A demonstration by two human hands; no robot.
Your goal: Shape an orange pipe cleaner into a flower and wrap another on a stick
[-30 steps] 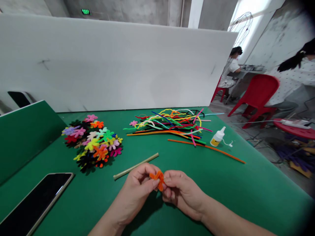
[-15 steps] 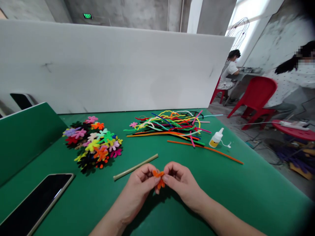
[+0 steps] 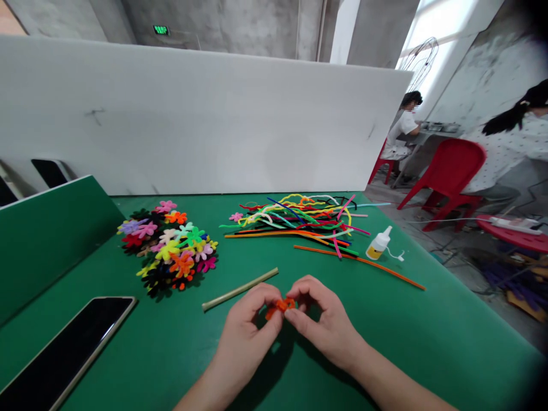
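Between my two hands is a small orange felt flower (image 3: pixel 282 305), bunched up above the green table. My left hand (image 3: pixel 252 319) is closed on its left side, thumb and fingers pinching it. From the right, my right hand (image 3: pixel 321 317) pinches the opposite edge with thumb and forefinger. Parts of the flower are hidden by the fingertips. Just beyond my hands lies a pale green stick (image 3: pixel 240 289). An orange pipe cleaner (image 3: pixel 385 271) rests farther right, near a white glue bottle (image 3: pixel 379 244) with its cap hanging off.
A pile of colourful felt flowers (image 3: pixel 175 248) sits at left. Many coloured pipe cleaners (image 3: pixel 295 217) are heaped at the back. A phone (image 3: pixel 72 348) lies front left. A white partition (image 3: pixel 240 125) closes off the back; two people sit at right beyond the table, by a red chair (image 3: pixel 449 171).
The orange flower has been turned and squeezed between my fingers, its petals now bunched. Both hands have shifted slightly. The whole view has moved a little.
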